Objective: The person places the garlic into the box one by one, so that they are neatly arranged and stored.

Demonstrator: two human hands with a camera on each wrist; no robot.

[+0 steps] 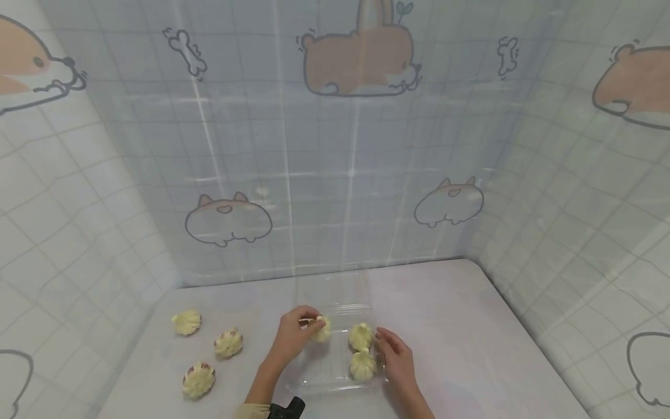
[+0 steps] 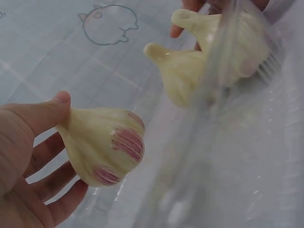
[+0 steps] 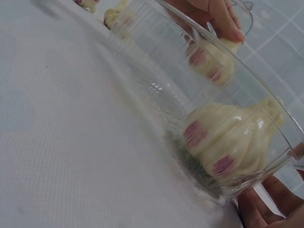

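Note:
My left hand (image 1: 294, 333) pinches a garlic bulb (image 2: 107, 145) by its stem, thumb on one side; the bulb is cream with purple-pink streaks. It hangs over the left part of a clear plastic box (image 1: 335, 385) whose lid (image 1: 332, 290) lies folded back. Two more bulbs, a rear one (image 1: 360, 337) and a front one (image 1: 363, 365), sit along the box's right side. At that side, my right hand (image 1: 398, 356) holds the box wall, with fingers (image 3: 275, 197) against the outer corner; part of this grip is out of view.
Left of the box, three garlic bulbs lie apart on the white table: a rear one (image 1: 186, 322), a middle one (image 1: 228, 343) and a front one (image 1: 199, 380). Tiled-pattern sheets (image 1: 324, 145) with cartoon dogs stand behind and along both sides.

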